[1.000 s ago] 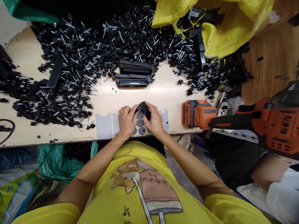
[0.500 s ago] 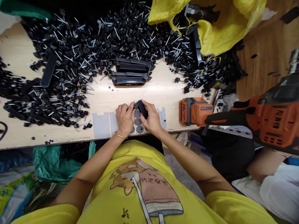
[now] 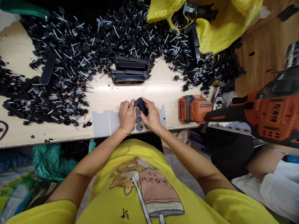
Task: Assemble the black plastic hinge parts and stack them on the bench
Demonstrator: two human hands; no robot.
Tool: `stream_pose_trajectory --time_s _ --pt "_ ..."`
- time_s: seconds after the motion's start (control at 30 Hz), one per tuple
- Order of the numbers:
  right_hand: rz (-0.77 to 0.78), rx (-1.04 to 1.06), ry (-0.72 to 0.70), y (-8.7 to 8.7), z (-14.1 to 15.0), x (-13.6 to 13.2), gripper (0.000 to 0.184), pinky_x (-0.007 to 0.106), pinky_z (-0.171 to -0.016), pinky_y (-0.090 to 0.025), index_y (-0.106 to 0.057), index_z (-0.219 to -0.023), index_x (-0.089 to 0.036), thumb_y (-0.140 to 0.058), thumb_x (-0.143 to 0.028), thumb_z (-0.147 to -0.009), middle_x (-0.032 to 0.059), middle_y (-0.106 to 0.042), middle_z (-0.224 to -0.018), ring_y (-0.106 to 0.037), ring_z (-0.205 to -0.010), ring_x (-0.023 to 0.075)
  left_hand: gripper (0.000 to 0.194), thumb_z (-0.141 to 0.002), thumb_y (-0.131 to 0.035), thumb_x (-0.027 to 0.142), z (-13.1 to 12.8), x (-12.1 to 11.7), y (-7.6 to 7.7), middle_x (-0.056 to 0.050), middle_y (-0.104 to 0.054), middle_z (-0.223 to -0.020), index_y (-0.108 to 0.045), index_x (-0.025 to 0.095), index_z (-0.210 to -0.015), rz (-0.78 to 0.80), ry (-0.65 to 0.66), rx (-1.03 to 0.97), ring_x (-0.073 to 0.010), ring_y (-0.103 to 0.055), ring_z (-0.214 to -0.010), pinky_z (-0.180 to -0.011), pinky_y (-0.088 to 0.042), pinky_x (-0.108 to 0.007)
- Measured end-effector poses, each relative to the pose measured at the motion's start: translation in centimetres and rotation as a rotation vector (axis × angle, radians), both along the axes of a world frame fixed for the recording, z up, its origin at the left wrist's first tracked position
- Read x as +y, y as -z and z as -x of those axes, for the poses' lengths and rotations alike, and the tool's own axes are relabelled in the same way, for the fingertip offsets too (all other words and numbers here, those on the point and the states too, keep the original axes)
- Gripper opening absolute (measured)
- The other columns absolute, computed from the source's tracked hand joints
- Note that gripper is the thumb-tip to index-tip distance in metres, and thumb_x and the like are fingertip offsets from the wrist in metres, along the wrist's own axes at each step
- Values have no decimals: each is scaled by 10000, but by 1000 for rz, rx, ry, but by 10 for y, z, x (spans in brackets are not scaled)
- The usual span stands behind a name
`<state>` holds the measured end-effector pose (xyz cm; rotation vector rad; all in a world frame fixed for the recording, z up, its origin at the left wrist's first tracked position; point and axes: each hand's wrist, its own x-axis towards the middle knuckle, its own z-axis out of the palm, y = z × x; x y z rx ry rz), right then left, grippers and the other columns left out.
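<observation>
the left hand (image 3: 127,115) pinches a black piece (image 3: 136,102), the right hand (image 3: 152,115) a black bar (image 3: 143,107); joining seems in hand, next needing alignment.

The shirt (image 3: 130,203) is yellow, with short sleeves (image 3: 235,203). On its front there are a brown cartoon animal (image 3: 123,181), a pinkish shape (image 3: 153,193) and dark characters (image 3: 124,213). A thin gold-coloured bracelet (image 3: 124,130) circles the left wrist (image 3: 127,128).

Black bar (image 3: 143,107), grey discs (image 3: 139,127), orange-and-black battery (image 3: 200,109), yellow shirt (image 3: 130,203) with a brown-and-white animal print (image 3: 125,180)
</observation>
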<state>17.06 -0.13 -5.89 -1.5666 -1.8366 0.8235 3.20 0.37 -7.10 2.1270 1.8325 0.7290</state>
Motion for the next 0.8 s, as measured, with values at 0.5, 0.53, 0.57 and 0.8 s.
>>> stream_pose_trajectory --time_s 0.5,0.53,0.57,0.8 --pt "-7 10 3 1 -1 -2 526 442 -934 -485 -408 -1309 -216 -507 -204 -793 119 -569 -1175 -567 -1068 243 316 -952 -364 270 15 12 -1 -82 -567 -871 -533 125 -1175 17 278 177 -209 -537 -854 -707 -434 -305" --pt "-8 4 5 1 -1 -2 524 441 -926 -489 -408 -1309 -216 -507 -206 -795 118 -573 -1167 -570 -1060 243 316 -953 -358 259 14 12 -1 -84 -568 -875 -531 120 -1178 27 254 175 -209 -538 -856 -705 -433 -304" --pt "-13 0 8 1 -1 -2 522 438 -918 -493 -409 -1308 -212 -507 -206 -796 120 -575 -1158 -574 -1051 241 319 -954 -348 245 13 11 -1 -88 -568 -876 -528 110 -1180 38 212 170 -210 -538 -854 -700 -433 -306" --pt "-45 -42 10 1 0 -4 514 430 -898 -509 -421 -1299 -198 -514 -202 -793 127 -581 -1134 -583 -1029 230 318 -950 -327 210 -4 -1 3 -90 -577 -858 -522 92 -1171 44 105 137 -211 -541 -827 -690 -437 -317"
